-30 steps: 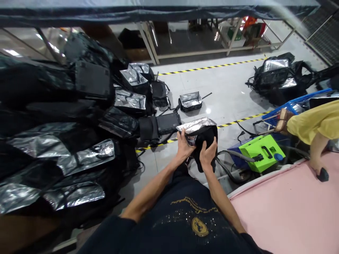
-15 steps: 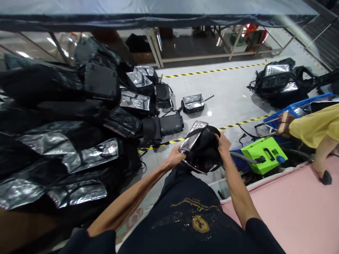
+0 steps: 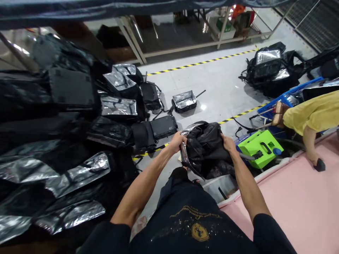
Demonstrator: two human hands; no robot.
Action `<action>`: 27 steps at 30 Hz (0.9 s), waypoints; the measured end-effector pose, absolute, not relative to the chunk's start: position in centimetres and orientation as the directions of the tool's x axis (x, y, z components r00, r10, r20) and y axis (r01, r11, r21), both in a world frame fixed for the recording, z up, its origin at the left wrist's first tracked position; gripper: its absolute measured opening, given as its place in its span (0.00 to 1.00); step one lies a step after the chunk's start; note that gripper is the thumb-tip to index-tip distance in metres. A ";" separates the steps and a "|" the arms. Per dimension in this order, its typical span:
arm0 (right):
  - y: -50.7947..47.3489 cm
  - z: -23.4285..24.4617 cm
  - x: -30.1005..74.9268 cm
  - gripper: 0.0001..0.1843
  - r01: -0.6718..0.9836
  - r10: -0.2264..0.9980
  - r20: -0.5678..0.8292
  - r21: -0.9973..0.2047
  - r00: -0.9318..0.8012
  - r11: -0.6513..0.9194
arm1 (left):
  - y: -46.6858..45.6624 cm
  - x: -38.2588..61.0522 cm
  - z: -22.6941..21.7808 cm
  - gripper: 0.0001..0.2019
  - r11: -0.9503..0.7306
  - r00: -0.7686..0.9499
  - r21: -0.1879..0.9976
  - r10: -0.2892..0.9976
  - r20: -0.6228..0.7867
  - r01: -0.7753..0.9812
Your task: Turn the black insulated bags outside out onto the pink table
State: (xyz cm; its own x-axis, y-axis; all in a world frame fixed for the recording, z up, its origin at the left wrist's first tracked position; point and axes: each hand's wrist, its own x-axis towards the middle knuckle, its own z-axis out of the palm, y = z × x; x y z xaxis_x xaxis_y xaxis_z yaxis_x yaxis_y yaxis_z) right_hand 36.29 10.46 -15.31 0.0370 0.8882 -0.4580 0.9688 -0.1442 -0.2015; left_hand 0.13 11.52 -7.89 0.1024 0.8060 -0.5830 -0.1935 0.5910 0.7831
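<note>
I hold a black bag with a silver foil lining (image 3: 205,146) out in front of me above the floor. My left hand (image 3: 177,140) is closed on its left edge, where a strip of the silver lining shows. My right hand (image 3: 228,144) is closed on its right edge. The bag is turned so its black outside faces up and it sags between my hands.
A large pile of black and silver bags (image 3: 60,134) fills the left. One small open foil-lined bag (image 3: 184,100) sits on the grey floor ahead. A green case (image 3: 259,147) and a blue crate (image 3: 288,100) lie right, by a pink table (image 3: 291,204) where another person's hand (image 3: 315,160) rests.
The bag has turned from its silver lining facing up to its black outside facing up. My hands have spread apart to its two edges.
</note>
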 end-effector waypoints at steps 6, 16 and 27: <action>6.6 -19.2 35.6 0.32 0.954 0.843 -0.529 -0.192 0.097 -0.230 | 11.6 -0.2 -12.7 0.17 0.586 0.001 0.801 0.807 -0.591 -0.122; 1.4 -19.4 35.5 0.36 0.857 0.846 -0.529 -0.404 0.066 -0.320 | 1.8 -2.0 -12.5 0.59 0.440 0.058 0.875 0.897 -0.438 -0.203; 2.5 -13.0 36.6 0.42 0.572 0.841 -0.541 -0.694 -0.016 -0.436 | -4.3 -0.7 -10.9 0.21 0.546 0.042 0.769 0.823 -0.566 -0.332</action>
State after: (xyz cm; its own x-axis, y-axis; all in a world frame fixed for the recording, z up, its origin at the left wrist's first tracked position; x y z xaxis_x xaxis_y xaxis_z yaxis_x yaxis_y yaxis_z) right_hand 36.58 2.46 -12.95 -0.0163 0.8406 -0.5415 0.5724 -0.4362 -0.6943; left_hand -0.72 -4.32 -10.89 0.0421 0.8231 -0.5664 -0.3316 0.5463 0.7692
